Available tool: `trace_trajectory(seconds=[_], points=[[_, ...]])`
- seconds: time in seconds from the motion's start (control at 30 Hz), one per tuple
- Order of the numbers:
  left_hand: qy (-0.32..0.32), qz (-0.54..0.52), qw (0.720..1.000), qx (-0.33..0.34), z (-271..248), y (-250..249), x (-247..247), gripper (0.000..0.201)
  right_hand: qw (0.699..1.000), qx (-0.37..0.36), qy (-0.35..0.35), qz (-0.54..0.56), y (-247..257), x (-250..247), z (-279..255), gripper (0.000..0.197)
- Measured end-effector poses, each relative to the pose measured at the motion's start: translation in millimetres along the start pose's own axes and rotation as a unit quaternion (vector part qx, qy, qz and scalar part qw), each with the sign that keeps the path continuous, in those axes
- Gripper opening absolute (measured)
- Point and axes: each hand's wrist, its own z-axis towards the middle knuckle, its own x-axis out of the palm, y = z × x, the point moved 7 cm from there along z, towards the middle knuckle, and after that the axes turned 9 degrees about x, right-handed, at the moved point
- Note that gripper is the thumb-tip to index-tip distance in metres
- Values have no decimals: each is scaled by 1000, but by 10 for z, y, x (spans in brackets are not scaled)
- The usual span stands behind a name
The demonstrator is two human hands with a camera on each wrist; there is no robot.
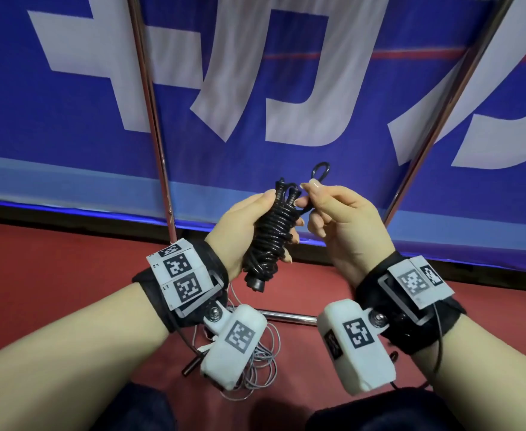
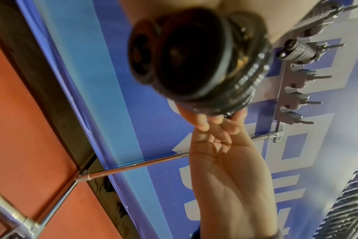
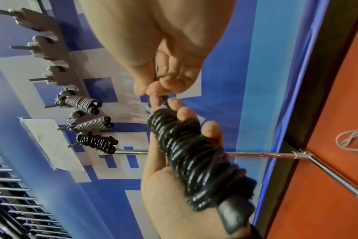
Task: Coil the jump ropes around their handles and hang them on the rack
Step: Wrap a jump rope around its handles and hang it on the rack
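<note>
We've got the black glossy jump rope coiled round its paired handles (image 1: 267, 234), long axis near upright, clamped in our left hand (image 1: 240, 225). Our right hand (image 1: 339, 219) pinches the small end loop (image 1: 320, 170) at the top. Wall-mounted grey hook rack (image 3: 49, 53) sits up-left, so the right hand's loop leads.

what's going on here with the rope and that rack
A person is finishing a black jump rope: the left hand grips the coiled bundle, the right hand pinches a small end loop above it. On the rack, three coiled ropes already hang; a grey rope lies loose on the floor.
</note>
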Motion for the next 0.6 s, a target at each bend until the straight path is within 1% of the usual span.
trace_trajectory(seconds=[0.1, 0.2, 0.27, 0.33, 0.47, 0.53, 0.6], points=[[-18, 14, 1000, 17, 23, -33, -27, 32, 999, -11, -45, 12, -38, -22, 26, 18], [-16, 57, 998, 32, 35, -72, -50, 29, 994, -43, -76, -72, -19, -48, 36, 23], [-15, 93, 995, 38, 33, -90, -73, 28, 984, -58, -88, -144, -18, -71, 51, 24], [-8, 128, 991, 47, 33, -107, -80, 27, 966, -70, -95, -228, -28, -90, 76, 23], [-15, 163, 984, 65, 49, -136, -143, 28, 910, -106, -74, -395, -27, -38, 81, 23], [-24, 164, 983, 75, 53, -166, -168, 28, 886, -128, -53, -443, -8, 10, 52, 23], [-33, 164, 982, 83, 46, -185, -185, 26, 874, -133, -35, -467, -14, 38, 42, 24]])
